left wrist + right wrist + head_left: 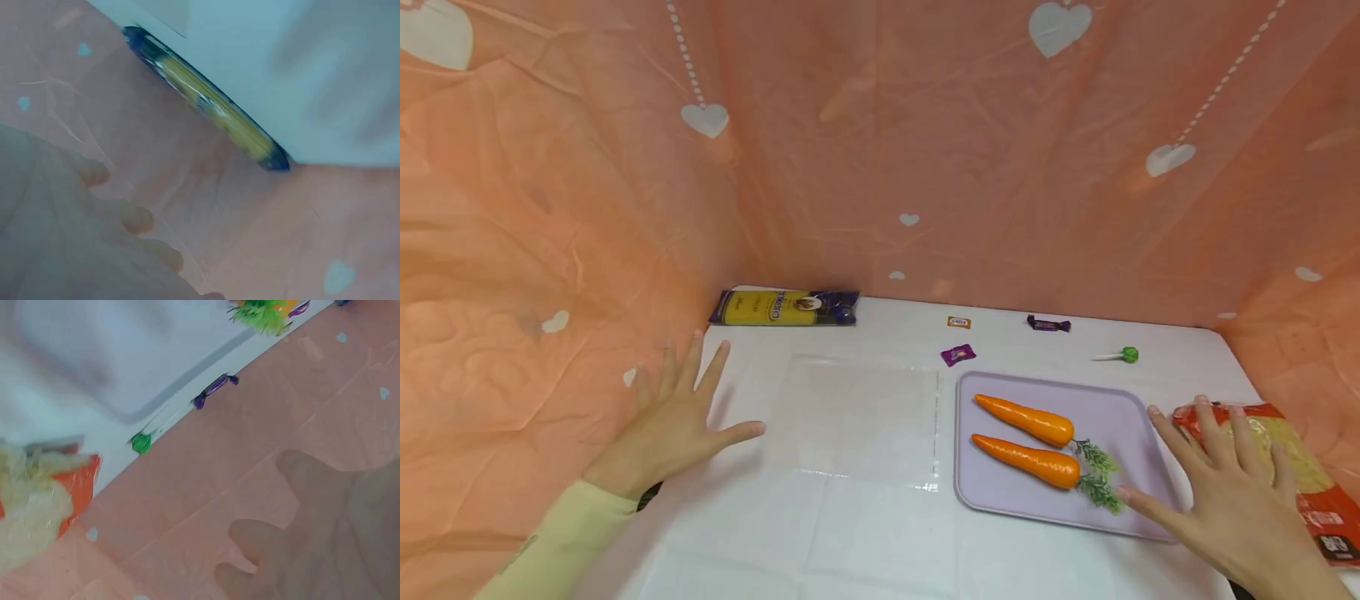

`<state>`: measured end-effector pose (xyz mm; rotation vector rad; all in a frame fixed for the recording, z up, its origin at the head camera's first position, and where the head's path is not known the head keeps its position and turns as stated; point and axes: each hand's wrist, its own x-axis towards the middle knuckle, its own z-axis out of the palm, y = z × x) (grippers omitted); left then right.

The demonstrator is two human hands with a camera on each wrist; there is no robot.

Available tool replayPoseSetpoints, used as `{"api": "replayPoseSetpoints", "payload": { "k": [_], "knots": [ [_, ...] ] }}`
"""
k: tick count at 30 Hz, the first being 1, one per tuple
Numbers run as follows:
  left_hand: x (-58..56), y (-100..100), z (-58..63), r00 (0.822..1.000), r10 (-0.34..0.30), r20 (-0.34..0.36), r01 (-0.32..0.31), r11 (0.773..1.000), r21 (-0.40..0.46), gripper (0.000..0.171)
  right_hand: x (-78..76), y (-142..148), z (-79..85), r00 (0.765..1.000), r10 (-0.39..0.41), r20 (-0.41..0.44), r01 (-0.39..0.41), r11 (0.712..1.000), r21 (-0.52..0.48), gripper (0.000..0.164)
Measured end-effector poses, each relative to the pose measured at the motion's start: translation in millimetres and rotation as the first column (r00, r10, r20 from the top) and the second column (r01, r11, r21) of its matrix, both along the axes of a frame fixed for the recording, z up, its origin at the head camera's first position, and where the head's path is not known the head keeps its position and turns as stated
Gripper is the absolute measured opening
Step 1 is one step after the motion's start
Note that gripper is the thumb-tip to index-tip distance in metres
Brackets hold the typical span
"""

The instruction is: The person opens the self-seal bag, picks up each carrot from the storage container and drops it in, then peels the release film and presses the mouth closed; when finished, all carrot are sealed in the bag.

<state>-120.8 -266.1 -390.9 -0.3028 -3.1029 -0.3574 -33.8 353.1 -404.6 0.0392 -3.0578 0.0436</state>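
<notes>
My left hand [673, 425] hovers over the left side of the white table, fingers spread and straight, holding nothing. Beyond its fingertips lies a yellow and dark blue pasta packet [775, 307], also in the left wrist view. To its right a clear plastic sheet or bag [857, 421] lies flat. My right hand [1232, 492], fingers spread, is held above the right end of a lilac tray [1030, 504] and partly covers a red pasta bag [1311, 467]. Two orange carrots [1026, 418] with green tops lie on the tray.
Behind the tray lie a purple wrapped candy [958, 355], a small orange-wrapped candy [958, 322], a dark purple candy [1048, 324] and a green lollipop [1129, 354]. An orange cloth [910, 150] with white hearts walls the table at the back and both sides.
</notes>
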Motion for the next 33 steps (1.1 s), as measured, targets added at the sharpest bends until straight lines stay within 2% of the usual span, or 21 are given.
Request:
{"api": "replayPoseSetpoints", "payload": {
  "k": [4, 11, 14, 18, 22, 26, 29, 33],
  "knots": [
    [-4.2, 14.6, -4.0, 0.999, -0.022, 0.027, 0.021, 0.999, 0.043, 0.12, -3.6, -9.8, -1.3, 0.997, 0.06, -0.045, -0.061, 0.998, -0.028, 0.109],
    [-17.3, 57.2, -20.9, 0.989, -0.145, 0.043, 0.139, 0.984, 0.111, 0.112, -13.1, -34.4, -5.2, 0.988, 0.146, -0.039, -0.15, 0.982, -0.111, 0.103],
    [-20.0, 81.9, -25.2, 0.973, -0.231, 0.009, 0.226, 0.96, 0.164, 0.099, -17.9, -43.9, -9.3, 0.976, 0.208, -0.06, -0.215, 0.961, -0.176, 0.096],
    [-23.3, 113.0, -33.4, 0.939, -0.339, -0.064, 0.344, 0.914, 0.215, 0.068, -21.6, -56.5, -17.0, 0.953, 0.287, -0.094, -0.301, 0.919, -0.254, 0.08],
    [-27.0, 141.3, -42.7, 0.918, -0.396, -0.022, 0.387, 0.881, 0.271, 0.045, -22.5, -65.3, -25.1, 0.935, 0.323, -0.148, -0.352, 0.896, -0.27, 0.069],
    [-30.2, 164.3, -48.6, 0.893, -0.446, 0.053, 0.418, 0.869, 0.264, 0.037, -22.5, -69.4, -30.1, 0.933, 0.322, -0.161, -0.354, 0.9, -0.256, 0.065],
    [-31.8, 175.5, -53.0, 0.881, -0.465, 0.081, 0.438, 0.87, 0.226, 0.036, -21.5, -70.2, -30.9, 0.945, 0.307, -0.116, -0.328, 0.906, -0.268, 0.06],
    [-33.2, 183.3, -59.7, 0.885, -0.461, 0.07, 0.445, 0.88, 0.163, 0.033, -20.4, -68.7, -31.0, 0.959, 0.279, -0.044, -0.279, 0.915, -0.289, 0.056]
  ]
}}
